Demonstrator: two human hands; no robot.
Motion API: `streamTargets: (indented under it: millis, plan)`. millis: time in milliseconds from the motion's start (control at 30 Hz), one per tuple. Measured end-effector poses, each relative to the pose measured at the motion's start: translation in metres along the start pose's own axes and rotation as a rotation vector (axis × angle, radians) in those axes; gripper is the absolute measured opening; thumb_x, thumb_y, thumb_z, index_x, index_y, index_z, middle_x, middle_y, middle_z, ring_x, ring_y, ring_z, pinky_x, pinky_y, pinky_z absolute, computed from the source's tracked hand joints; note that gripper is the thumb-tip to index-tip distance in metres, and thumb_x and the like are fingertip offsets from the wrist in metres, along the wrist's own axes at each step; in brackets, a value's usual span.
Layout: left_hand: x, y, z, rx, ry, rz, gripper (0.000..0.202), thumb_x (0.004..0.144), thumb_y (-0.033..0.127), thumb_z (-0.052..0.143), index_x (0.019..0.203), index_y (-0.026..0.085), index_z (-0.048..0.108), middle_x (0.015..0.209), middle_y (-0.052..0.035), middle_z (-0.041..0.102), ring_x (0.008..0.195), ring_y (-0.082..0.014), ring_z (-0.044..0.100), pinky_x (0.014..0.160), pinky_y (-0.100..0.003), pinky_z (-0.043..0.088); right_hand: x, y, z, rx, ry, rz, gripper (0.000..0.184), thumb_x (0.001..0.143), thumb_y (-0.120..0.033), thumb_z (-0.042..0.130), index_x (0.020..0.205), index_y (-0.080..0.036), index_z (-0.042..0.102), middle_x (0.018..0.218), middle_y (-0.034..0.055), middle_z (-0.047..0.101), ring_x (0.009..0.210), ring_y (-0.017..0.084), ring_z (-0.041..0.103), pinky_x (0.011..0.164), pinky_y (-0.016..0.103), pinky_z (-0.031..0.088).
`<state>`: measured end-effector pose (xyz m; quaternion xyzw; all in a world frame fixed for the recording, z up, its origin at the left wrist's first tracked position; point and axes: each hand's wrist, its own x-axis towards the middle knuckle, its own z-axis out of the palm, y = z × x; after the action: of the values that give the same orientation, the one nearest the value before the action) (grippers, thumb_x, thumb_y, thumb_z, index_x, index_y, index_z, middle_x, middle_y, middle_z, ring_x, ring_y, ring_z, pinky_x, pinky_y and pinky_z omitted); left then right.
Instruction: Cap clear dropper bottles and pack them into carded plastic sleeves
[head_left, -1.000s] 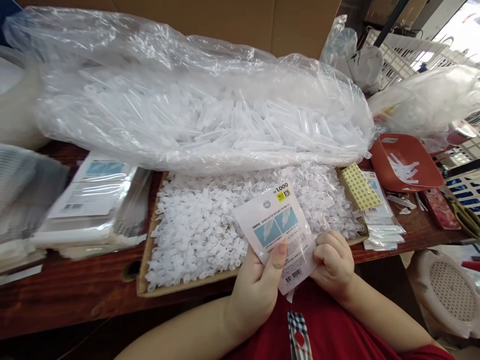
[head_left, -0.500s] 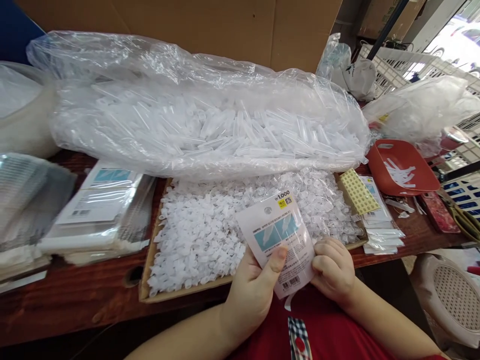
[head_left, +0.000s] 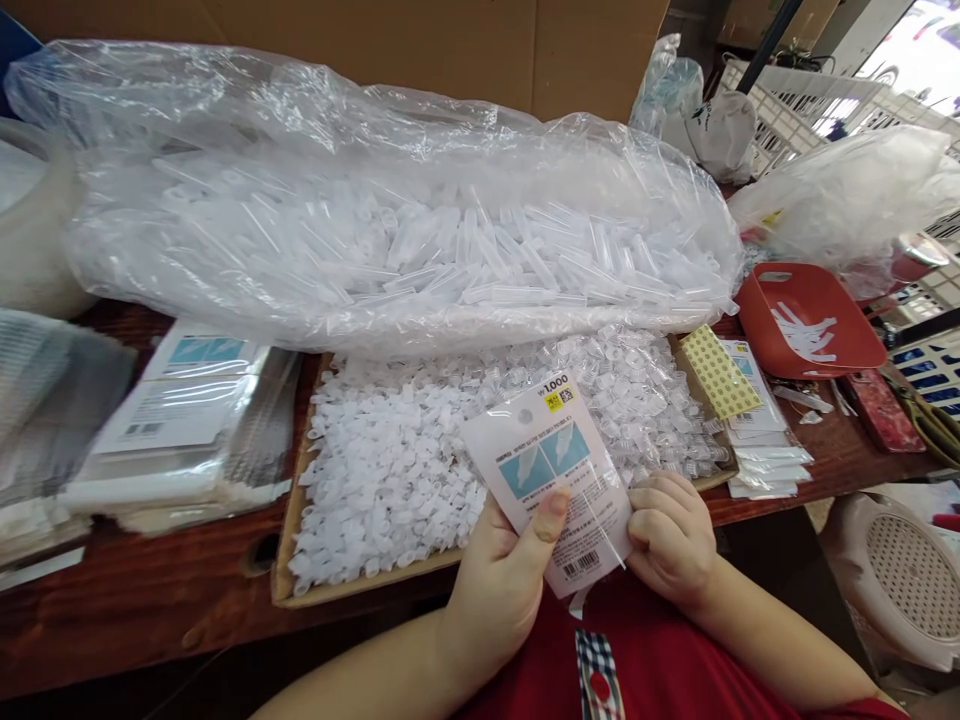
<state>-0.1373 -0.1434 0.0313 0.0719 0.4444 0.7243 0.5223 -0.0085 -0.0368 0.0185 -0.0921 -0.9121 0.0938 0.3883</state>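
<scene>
Fingers (head_left: pixel 551 510) of left hand (head_left: pixel 502 580) and right hand (head_left: pixel 671 535) pinching printed packet (head_left: pixel 551 465) by lower edges; clear sleeve, white card, blue panels, barcode, tilted above tray of white caps (head_left: pixel 390 480).

Red tray (head_left: pixel 840 345) and yellow dotted card (head_left: pixel 718 373) at right

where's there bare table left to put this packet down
Bare wood shows along the front table edge, between the stacked packets and the cardboard tray; another patch lies right of the small packet pile, below the red tray. Elsewhere it is crowded.
</scene>
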Motion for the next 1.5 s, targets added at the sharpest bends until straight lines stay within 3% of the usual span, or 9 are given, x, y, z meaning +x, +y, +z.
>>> streamTargets:
  millis: [133,233,300,400,633,833,1067,1300,1500]
  plan:
    - [0.003,0.002,-0.001,-0.008,0.024,-0.021,0.043,0.078,0.035,0.074,0.119,0.026,0.065,0.108,-0.0027,0.076,0.107,-0.0251,0.066,0.098,-0.039,0.049,-0.001,0.001,0.004,-0.026,-0.001,0.028,0.024,0.078,-0.004,0.047,0.068,-0.024,0.037,0.059,-0.0007,0.053,0.053,0.015,0.047,0.052,0.028,0.042]
    - [0.007,0.008,0.001,-0.043,0.011,-0.103,0.042,0.076,0.031,0.076,0.117,0.026,0.066,0.104,-0.0025,0.077,0.107,-0.0255,0.067,0.098,-0.04,0.05,-0.002,0.004,0.0,-0.009,-0.04,0.053,0.014,0.078,-0.01,0.051,0.084,-0.023,0.048,0.075,0.0042,0.062,0.067,0.018,0.059,0.06,0.031,0.051]
    - [0.01,0.013,0.003,-0.064,-0.016,-0.162,0.043,0.075,0.028,0.077,0.116,0.024,0.066,0.102,-0.0037,0.077,0.106,-0.0269,0.067,0.097,-0.041,0.051,-0.001,0.004,-0.006,0.048,-0.132,0.107,0.03,0.079,-0.018,0.054,0.109,-0.018,0.05,0.096,0.0118,0.065,0.086,0.023,0.065,0.069,0.035,0.056]
    - [0.013,0.018,0.005,-0.081,-0.014,-0.155,0.044,0.074,0.027,0.078,0.116,0.024,0.066,0.1,-0.004,0.078,0.103,-0.0273,0.068,0.094,-0.041,0.054,0.001,0.0,-0.015,0.12,-0.33,0.169,0.061,0.082,-0.029,0.057,0.137,-0.014,0.035,0.117,0.0187,0.06,0.104,0.029,0.063,0.079,0.041,0.057]
    - [0.016,0.022,0.006,-0.099,0.001,-0.129,0.044,0.08,0.021,0.072,0.123,0.026,0.061,0.097,-0.0021,0.078,0.099,-0.025,0.07,0.089,-0.039,0.057,0.006,-0.007,-0.024,0.196,-0.532,0.197,0.079,0.087,-0.042,0.059,0.15,-0.015,0.018,0.129,0.0206,0.052,0.114,0.029,0.058,0.086,0.04,0.056]
    - [0.018,0.02,0.005,-0.087,0.019,-0.162,0.043,0.082,0.021,0.071,0.124,0.026,0.061,0.097,-0.0019,0.078,0.1,-0.0245,0.07,0.09,-0.038,0.057,0.002,-0.003,-0.019,0.142,-0.442,0.145,0.075,0.094,-0.039,0.052,0.153,-0.022,0.009,0.124,0.0176,0.057,0.107,0.025,0.063,0.079,0.033,0.059]
    - [0.019,0.017,0.005,-0.078,0.029,-0.187,0.043,0.081,0.02,0.071,0.123,0.024,0.062,0.102,-0.004,0.078,0.104,-0.0267,0.069,0.094,-0.041,0.055,-0.004,-0.008,-0.011,0.148,-0.345,0.162,0.068,0.095,-0.037,0.049,0.152,-0.021,0.016,0.122,0.0162,0.061,0.108,0.023,0.063,0.084,0.029,0.058]
    - [0.009,0.015,-0.01,-0.128,-0.246,-0.498,0.032,0.083,0.02,0.069,0.115,0.023,0.069,0.105,-0.0051,0.078,0.094,-0.0224,0.073,0.08,-0.029,0.06,-0.009,-0.002,-0.012,0.085,-0.21,0.223,0.066,0.095,-0.032,0.052,0.152,-0.024,0.019,0.123,0.0135,0.06,0.108,0.022,0.064,0.088,0.029,0.057]
    - [0.005,0.023,-0.025,0.01,-0.3,-0.504,0.027,0.084,0.021,0.068,0.11,0.027,0.072,0.11,-0.004,0.076,0.098,-0.0209,0.072,0.074,-0.019,0.058,-0.011,0.003,-0.016,0.197,-0.303,0.206,0.063,0.097,-0.027,0.048,0.152,-0.026,0.017,0.123,0.0124,0.061,0.109,0.02,0.063,0.087,0.028,0.057]
